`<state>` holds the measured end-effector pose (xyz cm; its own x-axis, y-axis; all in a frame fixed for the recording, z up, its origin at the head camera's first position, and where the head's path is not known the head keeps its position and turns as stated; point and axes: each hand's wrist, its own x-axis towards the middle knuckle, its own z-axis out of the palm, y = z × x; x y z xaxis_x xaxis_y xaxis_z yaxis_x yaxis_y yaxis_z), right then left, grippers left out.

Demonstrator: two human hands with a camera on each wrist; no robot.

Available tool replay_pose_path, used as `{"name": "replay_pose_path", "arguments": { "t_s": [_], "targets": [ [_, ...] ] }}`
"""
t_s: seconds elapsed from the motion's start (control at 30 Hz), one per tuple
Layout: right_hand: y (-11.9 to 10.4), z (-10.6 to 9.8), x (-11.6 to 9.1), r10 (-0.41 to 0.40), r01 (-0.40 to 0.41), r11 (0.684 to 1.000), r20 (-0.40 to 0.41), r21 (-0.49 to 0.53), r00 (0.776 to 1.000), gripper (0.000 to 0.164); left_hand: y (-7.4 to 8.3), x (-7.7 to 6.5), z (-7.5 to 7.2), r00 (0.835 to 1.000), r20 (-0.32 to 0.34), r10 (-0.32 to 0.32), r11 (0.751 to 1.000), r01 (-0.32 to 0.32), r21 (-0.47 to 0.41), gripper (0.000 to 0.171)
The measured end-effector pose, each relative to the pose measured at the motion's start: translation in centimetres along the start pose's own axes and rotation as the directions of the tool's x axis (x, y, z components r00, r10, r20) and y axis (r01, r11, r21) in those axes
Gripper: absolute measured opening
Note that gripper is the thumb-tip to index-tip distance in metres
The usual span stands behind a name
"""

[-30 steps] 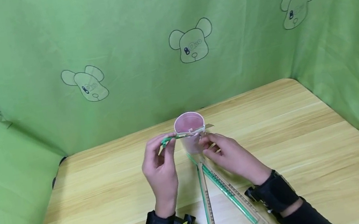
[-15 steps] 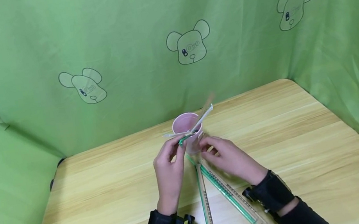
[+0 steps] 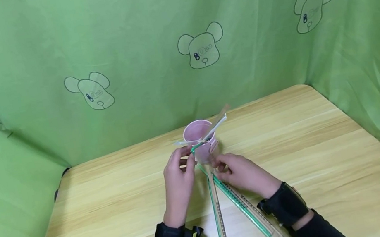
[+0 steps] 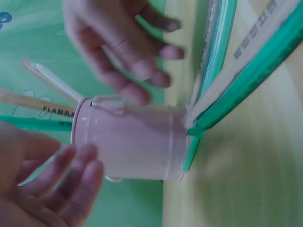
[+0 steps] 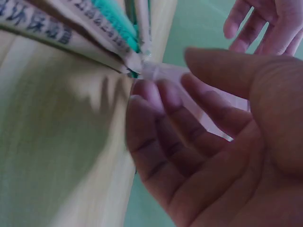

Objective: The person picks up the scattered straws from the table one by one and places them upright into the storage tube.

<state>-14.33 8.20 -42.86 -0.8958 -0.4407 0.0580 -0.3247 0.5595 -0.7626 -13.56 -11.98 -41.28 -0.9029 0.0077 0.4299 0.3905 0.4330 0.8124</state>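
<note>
A small pink bucket (image 3: 196,129) stands upright near the table's back edge. Several wrapped straws lean out of its mouth: a white straw (image 3: 219,123), a brown-wrapped straw (image 4: 42,105) with printed letters, and a green straw (image 4: 35,124). Beside the bucket's left side is my left hand (image 3: 179,174), fingers loosely bent, its fingertips right by the green straw's end. In the left wrist view those fingers stand apart with nothing between them. Low at the bucket's right front, my right hand (image 3: 240,171) has loosely curved fingers and holds nothing.
More wrapped straws lie on the wooden table (image 3: 123,213) in front of the bucket: a brown straw (image 3: 219,214), with a green straw (image 3: 244,206) slanting to the right. A green cloth (image 3: 147,88) with bear heads encloses the back and sides.
The straws held level over the bucket a second ago now lean spread in its mouth. My left hand has let go and moved right; the right hand has sunk slightly.
</note>
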Motion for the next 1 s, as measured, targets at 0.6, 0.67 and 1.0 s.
{"name": "replay_pose_path", "arguments": {
  "t_s": [0.6,0.67,1.0],
  "targets": [
    [0.1,1.6,-0.3,0.101,-0.1,0.995,0.07,-0.013,0.992,0.042,-1.0,-0.5,-1.2,0.879,0.337,-0.337,0.93,0.255,0.263,0.019],
    [0.1,1.7,-0.3,0.113,-0.114,0.993,0.069,0.014,0.991,0.038,-1.2,-0.6,-1.2,0.875,0.348,-0.337,0.93,0.25,0.27,0.019],
    [0.2,1.2,0.1,0.162,-0.164,0.983,0.031,0.083,0.986,0.008,-0.7,-0.9,-1.4,0.837,0.405,-0.367,0.913,0.241,0.328,0.016]
  ]
}}
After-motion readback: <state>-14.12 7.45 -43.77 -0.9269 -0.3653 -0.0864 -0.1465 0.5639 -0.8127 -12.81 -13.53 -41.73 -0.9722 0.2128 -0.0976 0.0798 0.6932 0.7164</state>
